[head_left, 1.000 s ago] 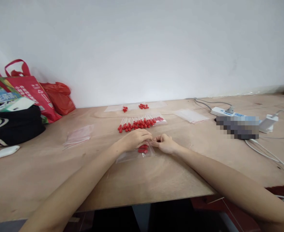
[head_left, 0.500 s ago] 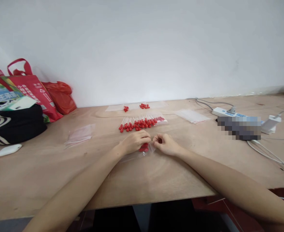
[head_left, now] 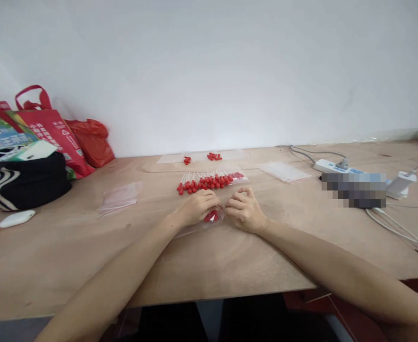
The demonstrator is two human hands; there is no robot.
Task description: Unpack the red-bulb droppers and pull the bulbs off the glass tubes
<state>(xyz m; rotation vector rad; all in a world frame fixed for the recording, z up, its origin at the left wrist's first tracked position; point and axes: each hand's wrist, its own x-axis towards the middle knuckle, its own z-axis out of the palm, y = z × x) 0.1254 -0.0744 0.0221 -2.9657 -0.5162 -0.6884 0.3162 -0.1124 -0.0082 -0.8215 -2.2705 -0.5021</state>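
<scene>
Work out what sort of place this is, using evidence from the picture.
Probably a makeshift work corner indoors: a bare wooden table against a plain wall, with a power strip and shopping bags on it.

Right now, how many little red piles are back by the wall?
2. The left pile and the right pile, both beyond the row of red-tipped sticks. I see nothing hiding another.

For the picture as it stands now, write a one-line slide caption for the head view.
Two hands pinch a clear bag of red pieces before red-tipped sticks.
</scene>
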